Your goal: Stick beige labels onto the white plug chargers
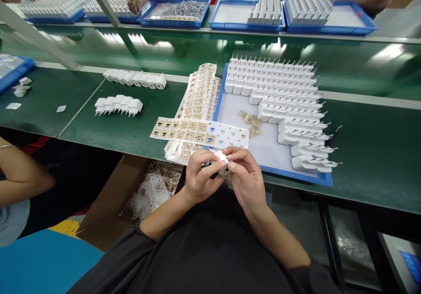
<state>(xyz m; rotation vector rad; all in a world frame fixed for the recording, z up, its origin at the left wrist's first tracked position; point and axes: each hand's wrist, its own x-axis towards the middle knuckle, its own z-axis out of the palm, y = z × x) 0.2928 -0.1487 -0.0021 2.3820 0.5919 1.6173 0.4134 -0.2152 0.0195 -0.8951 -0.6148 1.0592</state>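
**Small plug piece being fiddled with right at the bench edge**

A small white charger part (221,157) with a brownish metal bit (225,170) under it is pinched between both hands, just off the near edge of the green bench (362,162). The left hand (200,178) is curled in, with thumb and fingers closed on the part from the left. The right hand (246,178) is closed on it from the other side, forefinger and thumb pressed against the metal bit. Neither hand is spread at all; both are clamped on the same tiny piece. Whether the metal bit is fully seated can't be told, since it's mostly hidden by fingers.

Judging by that, the fitting step looks to be in hand: metal insert into white shell. The next move would call for a firm, square press with the fingertips, and nothing slipping sideways.

Just beyond the hands, a sheet of label-like stickers (199,132) is laid across a stack of similar sheets (199,97). Beside that, a blue tray (237,118) is packed with rows of white plugs (283,92), and a few loose metal pieces (250,122) are left on its bare floor.
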